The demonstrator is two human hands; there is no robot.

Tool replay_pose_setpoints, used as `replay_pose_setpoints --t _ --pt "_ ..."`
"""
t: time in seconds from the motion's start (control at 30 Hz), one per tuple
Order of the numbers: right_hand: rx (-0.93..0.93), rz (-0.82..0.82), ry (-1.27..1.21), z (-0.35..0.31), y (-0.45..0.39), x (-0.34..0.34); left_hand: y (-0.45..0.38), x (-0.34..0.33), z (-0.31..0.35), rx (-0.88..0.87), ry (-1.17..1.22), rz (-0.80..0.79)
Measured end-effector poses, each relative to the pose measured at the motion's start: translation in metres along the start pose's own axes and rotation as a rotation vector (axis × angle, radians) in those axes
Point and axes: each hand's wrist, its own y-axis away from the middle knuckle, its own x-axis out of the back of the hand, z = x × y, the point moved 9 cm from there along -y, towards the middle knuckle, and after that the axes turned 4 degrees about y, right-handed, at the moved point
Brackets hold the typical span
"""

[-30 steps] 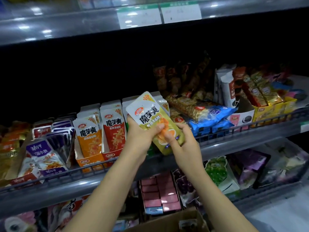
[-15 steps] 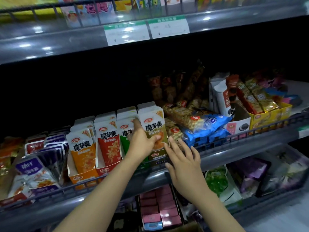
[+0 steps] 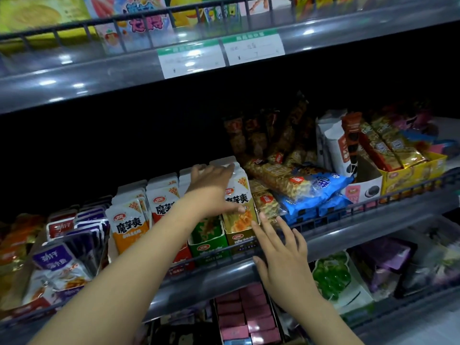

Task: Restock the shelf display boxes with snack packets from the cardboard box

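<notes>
The middle shelf (image 3: 224, 277) spans the whole view, a grey metal ledge with a low wire rail along its front edge, and an upper shelf (image 3: 99, 70) above it carries two price labels (image 3: 219, 54) on its front lip. Along the front edge of the middle shelf stands a row of display boxes: an orange box (image 3: 129, 235) towards the left, a red box (image 3: 179, 260) largely hidden behind the forearm, a green box (image 3: 209, 242) and an olive-yellow box (image 3: 242, 239) near the middle, all filled with upright snack packets. Further right on the same shelf lie blue cracker bags (image 3: 321, 188), and a yellow carton (image 3: 413, 175) sits near the right end. At the left end, purple packets (image 3: 62, 255) lean in a tray. On the shelf below, pink boxes (image 3: 246, 312) are stacked. The left hand (image 3: 211, 185) lies over the tops of the packets in the green and olive-yellow boxes, fingers spread across their upper edges and the thumb pressed on the front of the yellow snack packet (image 3: 239, 197), which stands at the front of the olive-yellow box. The right hand (image 3: 281, 250) is flat with fingers straight and spread, gripping nothing, its fingertips touching the right wall of that box at the rail.
</notes>
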Motion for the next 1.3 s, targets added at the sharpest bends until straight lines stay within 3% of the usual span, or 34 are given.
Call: replay_pose_setpoints --t 0.07,0.23,0.47,0.7,0.83,0.97,1.17,1.3 --pt "0.007 0.015 0.009 -0.001 0.000 0.001 -0.005 -0.008 0.004 -0.016 -0.005 -0.066" --pt "0.017 0.052 0.033 0.001 0.001 0.001 -0.010 -0.004 0.001 0.023 -0.009 -0.018" --pt "0.052 0.067 0.043 0.000 0.000 0.001 -0.006 -0.007 0.005 0.052 0.065 -0.182" --pt "0.078 0.056 -0.020 0.002 -0.003 0.005 0.004 0.004 0.017 -0.023 -0.070 -0.015" --pt "0.071 0.021 -0.028 0.003 -0.003 0.004 0.002 0.006 0.011 0.018 -0.076 0.055" --pt "0.072 -0.020 -0.041 0.003 -0.003 0.000 -0.006 0.003 0.005 0.045 -0.100 0.024" --pt "0.057 -0.070 -0.085 0.002 -0.001 -0.004 -0.017 -0.008 -0.003 0.070 0.136 -0.148" --pt "0.044 -0.132 -0.155 0.002 0.001 -0.008 -0.016 -0.006 0.002 0.069 0.127 -0.116"
